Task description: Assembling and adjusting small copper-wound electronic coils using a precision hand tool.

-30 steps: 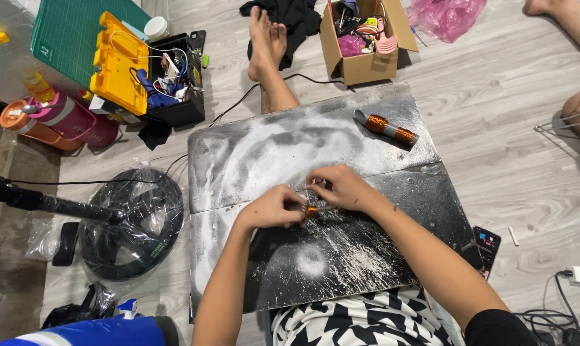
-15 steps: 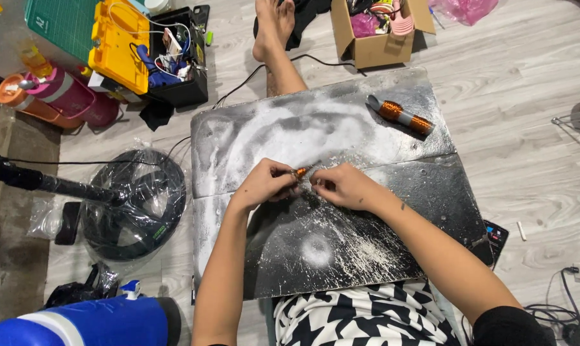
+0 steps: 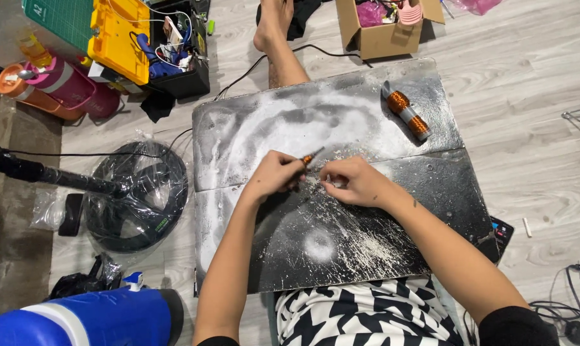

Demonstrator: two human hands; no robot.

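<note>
1. Head view, nearest edge: I see a black-and-white patterned garment (image 3: 367,314) at the bottom of the frame, with a blue and white container (image 3: 78,320) lying to its left on the wooden floor (image 3: 533,128).
2. Both forearms reach forward over a dark board (image 3: 341,237) dusted with white powder and scratch marks.
3. Left hand (image 3: 274,176) — fingers curled shut around a small orange-tipped tool (image 3: 309,157), whose tip points up and to the right, just above the board's middle seam.
4. Right hand (image 3: 351,181) — fingertips pinched together just beside the tool's tip; whatever they pinch is too small for me to tell.
5. Left of the board: a round black fan base (image 3: 136,198) wrapped in clear plastic, with a dark pole (image 3: 40,173) running off to the left.
6. Far half of the board: an orange-wound spool (image 3: 406,110) lies tilted near the right corner, well apart from both hands.
7. Beyond the board — a bare foot (image 3: 274,25), a cardboard box (image 3: 380,32) of pink items, a yellow organiser case (image 3: 117,35) beside a black box of cables (image 3: 178,61), and pink bottles (image 3: 66,86) at far left.
</note>
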